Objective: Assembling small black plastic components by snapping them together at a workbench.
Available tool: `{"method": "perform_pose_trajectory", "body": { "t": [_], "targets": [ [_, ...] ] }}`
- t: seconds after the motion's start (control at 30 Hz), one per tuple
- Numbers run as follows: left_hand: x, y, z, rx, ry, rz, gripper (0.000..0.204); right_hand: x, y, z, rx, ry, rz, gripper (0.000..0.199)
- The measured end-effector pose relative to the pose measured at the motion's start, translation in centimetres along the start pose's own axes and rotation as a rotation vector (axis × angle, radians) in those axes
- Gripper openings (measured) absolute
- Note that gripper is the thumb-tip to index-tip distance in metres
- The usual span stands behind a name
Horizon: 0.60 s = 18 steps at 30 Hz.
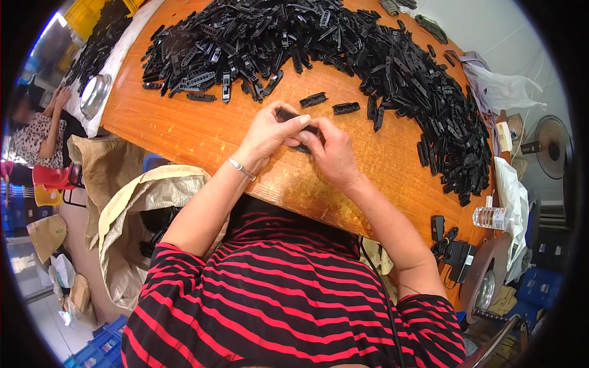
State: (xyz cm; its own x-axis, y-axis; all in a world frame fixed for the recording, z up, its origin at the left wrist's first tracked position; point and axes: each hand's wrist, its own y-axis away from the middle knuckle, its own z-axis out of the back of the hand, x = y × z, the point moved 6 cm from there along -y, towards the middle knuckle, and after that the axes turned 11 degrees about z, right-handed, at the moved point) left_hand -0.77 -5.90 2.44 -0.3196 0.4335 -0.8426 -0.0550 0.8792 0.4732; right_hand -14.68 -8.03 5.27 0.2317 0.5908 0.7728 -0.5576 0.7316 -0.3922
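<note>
Starting nearest, we note our left hand [270, 132] and right hand [331, 153] meeting over the near edge of the orange table [184, 129], fingers pinched together on one small black plastic part [288, 115], mostly hidden between them. A silver bracelet [240, 168] sits on the left wrist. Just beyond lie two loose black clips [330, 104], apart from the hands. Farther off, a large heap of black parts [319, 43] curves across the table's far and right side.

Both hands mostly hide the small black plastic part [288, 115].
</note>
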Motion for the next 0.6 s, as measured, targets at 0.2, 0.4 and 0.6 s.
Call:
{"method": "perform_pose_trajectory", "body": {
  "t": [0.2,0.4,0.6],
  "targets": [
    [-1.0,0.6,0.5,0.029,-0.098,-0.046,0.028,-2.1,1.0,0.8,0.072,-0.16,-0.177,0.016],
    [-0.4,-0.3,1.5,0.036,-0.231,-0.108,0.014,-3.0,1.5,0.8,0.171,-0.363,-0.452,0.015],
    [0.8,0.3,1.2,0.01,-0.339,-0.079,0.014,-3.3,2.0,1.0,0.14,-0.338,-0.502,0.014]
  ]
}}
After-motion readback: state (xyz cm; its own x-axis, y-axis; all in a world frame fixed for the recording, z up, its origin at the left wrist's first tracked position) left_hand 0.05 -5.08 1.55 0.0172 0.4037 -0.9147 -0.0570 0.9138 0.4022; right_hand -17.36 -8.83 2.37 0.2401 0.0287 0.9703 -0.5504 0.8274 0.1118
